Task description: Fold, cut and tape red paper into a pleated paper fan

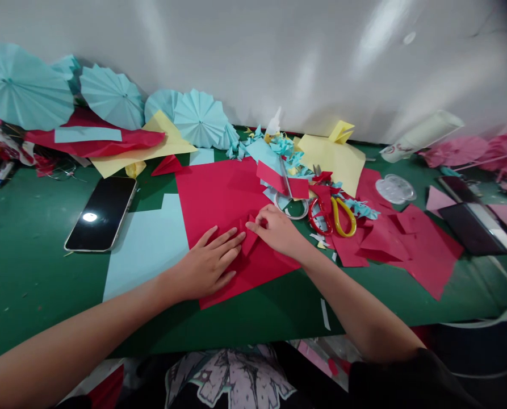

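Observation:
A large red paper sheet [219,190] lies flat on the green table, and a small folded piece of red paper [248,243] is on top of it. My left hand [213,264] rests flat on the sheet with its fingers spread, the tips touching the folded piece's left side. At the piece's upper right edge, my right hand [276,232] is closed in a pinch between thumb and forefinger. Just beyond that hand are scissors [343,217] with red and yellow handles and a ring of tape [293,207]. A light blue sheet [146,250] extends to the left.
A phone [103,215] lies on the left of the green table [159,335]. Pleated light blue paper fans [200,119] line the wall. Blue and yellow scraps, yellow paper [334,159] and crumpled red paper [427,244] cover the right. A dark wallet-like object [470,230] sits farther right.

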Demonstrator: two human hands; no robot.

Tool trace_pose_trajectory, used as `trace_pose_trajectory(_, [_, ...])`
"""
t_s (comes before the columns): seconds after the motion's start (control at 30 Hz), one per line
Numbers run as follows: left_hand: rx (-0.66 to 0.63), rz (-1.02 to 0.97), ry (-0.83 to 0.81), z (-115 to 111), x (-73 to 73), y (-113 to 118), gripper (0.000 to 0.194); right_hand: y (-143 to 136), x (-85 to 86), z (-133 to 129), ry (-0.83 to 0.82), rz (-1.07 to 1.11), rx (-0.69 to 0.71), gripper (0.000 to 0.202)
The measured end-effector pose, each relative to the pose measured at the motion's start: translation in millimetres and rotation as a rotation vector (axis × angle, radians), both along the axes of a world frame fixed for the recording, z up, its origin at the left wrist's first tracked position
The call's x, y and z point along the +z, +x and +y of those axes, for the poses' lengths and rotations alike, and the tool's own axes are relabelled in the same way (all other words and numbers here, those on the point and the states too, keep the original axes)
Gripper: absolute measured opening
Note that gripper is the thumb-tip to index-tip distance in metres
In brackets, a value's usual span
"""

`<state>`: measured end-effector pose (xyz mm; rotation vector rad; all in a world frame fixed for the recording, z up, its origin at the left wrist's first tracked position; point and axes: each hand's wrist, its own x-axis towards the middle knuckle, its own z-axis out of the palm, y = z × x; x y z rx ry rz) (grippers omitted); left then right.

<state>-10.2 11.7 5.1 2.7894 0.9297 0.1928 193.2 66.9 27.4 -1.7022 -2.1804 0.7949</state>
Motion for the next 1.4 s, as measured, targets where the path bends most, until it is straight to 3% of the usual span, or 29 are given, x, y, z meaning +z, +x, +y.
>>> trace_pose_trajectory(0.27, [0.004, -0.019, -0.010, 0, 0.2, -1, 0.045, 15, 14.6, 8, -0.205, 0.115, 0.197, 0.017])
trace_pose_trajectory(0.5, [0.026, -0.042, -0.033, 0, -0.5, 0, 0.053, 27, 6.0, 18, -0.212, 0.137, 0.265, 0.009])
trace_pose_trajectory(0.93, [-0.003, 0.018, -0.029, 6, 3.6, 3, 0.048, 23, -6.7, 23, -0.169, 0.331, 0.279, 0.015])
trace_pose_trajectory(1.4, [0.002, 0.008, -0.010, 7, 4.6, 5, 0.046, 16, -5.6, 20, -0.122, 0.311, 0.220, 0.014])
